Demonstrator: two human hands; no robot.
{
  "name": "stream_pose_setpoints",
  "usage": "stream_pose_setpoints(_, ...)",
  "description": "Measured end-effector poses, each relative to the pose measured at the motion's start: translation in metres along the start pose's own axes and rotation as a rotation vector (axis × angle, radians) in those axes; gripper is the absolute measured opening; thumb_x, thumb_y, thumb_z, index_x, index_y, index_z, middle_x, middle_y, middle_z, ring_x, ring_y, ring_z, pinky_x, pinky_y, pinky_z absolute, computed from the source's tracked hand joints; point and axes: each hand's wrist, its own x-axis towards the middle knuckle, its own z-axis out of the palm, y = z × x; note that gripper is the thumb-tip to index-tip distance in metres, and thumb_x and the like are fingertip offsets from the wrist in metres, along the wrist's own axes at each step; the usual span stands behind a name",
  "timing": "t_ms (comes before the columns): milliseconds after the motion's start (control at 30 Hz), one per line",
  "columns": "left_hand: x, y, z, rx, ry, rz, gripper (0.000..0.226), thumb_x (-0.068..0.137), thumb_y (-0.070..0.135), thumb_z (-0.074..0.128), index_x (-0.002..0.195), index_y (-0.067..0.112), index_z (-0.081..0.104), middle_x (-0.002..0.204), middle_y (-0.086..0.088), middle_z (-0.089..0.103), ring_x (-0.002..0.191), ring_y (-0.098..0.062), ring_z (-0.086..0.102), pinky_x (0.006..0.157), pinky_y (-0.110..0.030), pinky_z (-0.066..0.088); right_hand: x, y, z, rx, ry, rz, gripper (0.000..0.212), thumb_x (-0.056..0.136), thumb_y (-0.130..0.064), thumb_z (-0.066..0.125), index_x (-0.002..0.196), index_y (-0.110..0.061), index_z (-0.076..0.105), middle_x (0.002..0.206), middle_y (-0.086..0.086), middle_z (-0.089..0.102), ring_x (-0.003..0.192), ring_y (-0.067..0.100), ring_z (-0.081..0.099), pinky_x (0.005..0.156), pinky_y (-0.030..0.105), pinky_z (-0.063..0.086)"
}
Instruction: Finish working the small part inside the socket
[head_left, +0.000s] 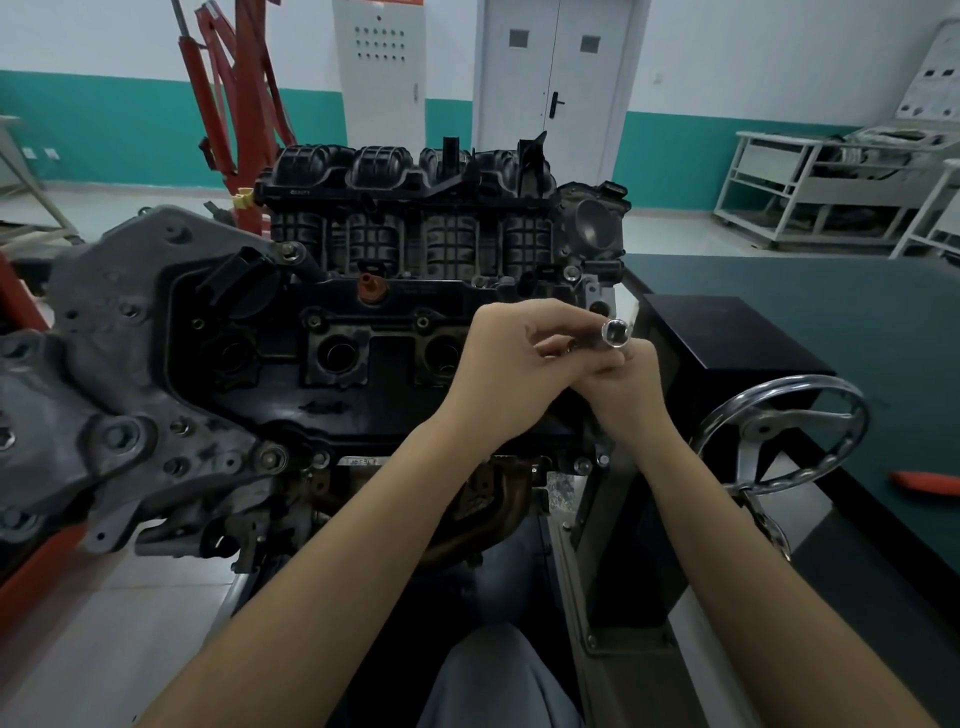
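A black car engine (363, 312) sits on a stand in front of me, its valve cover showing open spark plug wells (337, 356). Both my hands meet above its right end. My left hand (511, 358) has its fingers curled around a shiny metal socket tool (615, 332), whose round open end faces me. My right hand (623, 389) lies just beneath the left, fingers curled up against the same tool; its grip is partly hidden by the left hand.
A chrome handwheel (784, 431) juts from the stand at the right, beside a black box (727, 338) on a dark green bench (857, 312). A red engine hoist (234, 104) stands behind. An orange-handled tool (924, 483) lies on the bench. White racks (831, 187) stand far right.
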Motion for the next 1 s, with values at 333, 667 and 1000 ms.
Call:
stream_pose_setpoints(333, -0.001, 0.002, -0.001, 0.003, -0.032, -0.027, 0.026, 0.074, -0.002, 0.079, 0.099, 0.002, 0.073, 0.093, -0.01, 0.073, 0.091, -0.019, 0.071, 0.089, -0.034, 0.056, -0.003, 0.005, 0.002, 0.01, 0.041, 0.016, 0.032, 0.08, 0.01, 0.063, 0.093, -0.019, 0.067, 0.084, -0.023, 0.071, 0.082, -0.003, 0.067, 0.073, 0.011, 0.048)
stream_pose_setpoints(667, -0.001, 0.003, -0.009, -0.011, -0.16, -0.067, 0.027, 0.08, -0.008, 0.07, 0.107, -0.002, 0.07, 0.099, -0.014, 0.073, 0.098, -0.023, 0.07, 0.094, -0.042, 0.054, -0.007, 0.013, 0.004, -0.047, 0.065, 0.001, 0.025, 0.082, 0.004, 0.064, 0.101, -0.012, 0.065, 0.088, -0.015, 0.069, 0.085, -0.002, 0.066, 0.076, 0.018, 0.05)
stream_pose_setpoints(1000, -0.005, 0.002, -0.004, 0.131, 0.054, 0.066, 0.019, 0.076, -0.002, 0.077, 0.094, 0.003, 0.075, 0.089, -0.007, 0.073, 0.085, -0.01, 0.069, 0.08, -0.017, 0.052, -0.005, 0.006, 0.006, -0.007, 0.047, -0.044, 0.026, 0.086, -0.006, 0.065, 0.095, -0.029, 0.072, 0.099, -0.022, 0.071, 0.097, 0.002, 0.067, 0.084, 0.016, 0.049)
